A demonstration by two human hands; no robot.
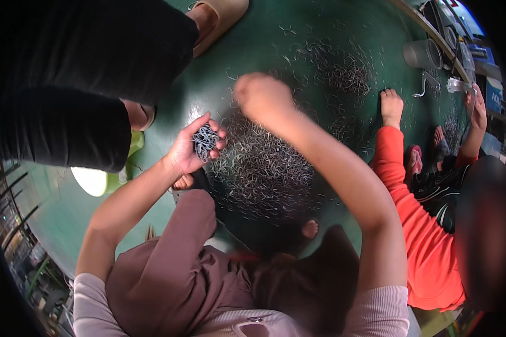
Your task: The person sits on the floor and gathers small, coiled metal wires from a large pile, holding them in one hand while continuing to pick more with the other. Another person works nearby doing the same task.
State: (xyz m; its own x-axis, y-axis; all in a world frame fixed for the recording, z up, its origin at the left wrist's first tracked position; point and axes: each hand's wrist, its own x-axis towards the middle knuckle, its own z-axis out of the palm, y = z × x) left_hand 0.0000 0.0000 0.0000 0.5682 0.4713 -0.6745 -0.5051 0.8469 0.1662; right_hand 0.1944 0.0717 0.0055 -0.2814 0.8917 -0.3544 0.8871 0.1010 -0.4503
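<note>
My left hand [192, 147] is turned palm up, its fingers curled round a bunch of small curved grey metal pieces [206, 141] that look like wire hooks. Just right of it, a wide loose pile of the same kind of pieces [272, 168] lies on the green floor. Over the pile's far side is my right hand [262, 96], blurred, its fingers curled in like a fist. Whatever it may hold is hidden.
More curved pieces lie in a scattered heap [343, 73] farther off. At the right sits a person in an orange-red sleeve [396, 168], one hand on the floor. Beyond are a translucent cup [421, 54] and a shelf edge. Someone in dark trousers [84, 73] is at the left.
</note>
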